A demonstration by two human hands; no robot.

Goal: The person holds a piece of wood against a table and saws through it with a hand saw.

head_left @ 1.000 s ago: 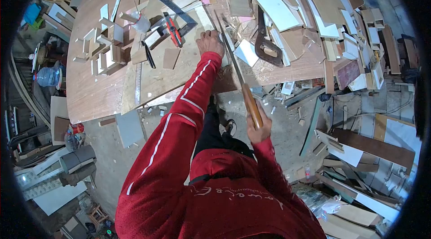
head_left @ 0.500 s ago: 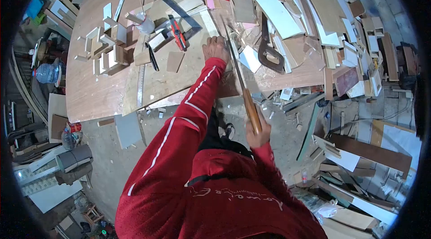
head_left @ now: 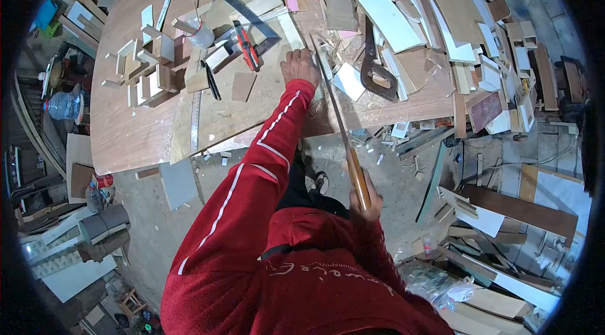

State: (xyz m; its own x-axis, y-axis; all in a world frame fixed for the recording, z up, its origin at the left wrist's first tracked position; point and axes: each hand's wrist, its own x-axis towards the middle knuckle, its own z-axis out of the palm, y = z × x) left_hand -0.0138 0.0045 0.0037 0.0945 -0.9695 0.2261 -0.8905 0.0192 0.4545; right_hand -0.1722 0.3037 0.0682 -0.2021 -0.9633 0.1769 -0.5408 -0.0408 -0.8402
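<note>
My right hand [head_left: 367, 204] is wrapped round the wooden handle of a long, narrow-bladed saw [head_left: 338, 107], low in front of my body. The blade slants up and left over the table edge, close beside my left hand [head_left: 300, 68]. That hand bears down on a pale wood strip [head_left: 290, 31], fingers bent over it; the part under the palm is hidden. Left of it lie a small brown wood piece [head_left: 242, 86], a red-and-black clamp [head_left: 246, 48] and a dark try square [head_left: 252, 18]. A second handsaw [head_left: 378, 80] rests on the right.
Offcuts and white boards [head_left: 384, 15] cover the table's right side. Small box-like wood frames [head_left: 148, 64], a plastic cup [head_left: 200, 34] and a steel ruler [head_left: 195, 122] are on the left. Planks [head_left: 520, 211] are piled on the floor at right.
My right hand has drawn the saw back towards my body, a little lower and rightward. The left hand stays pressed on the wood strip.
</note>
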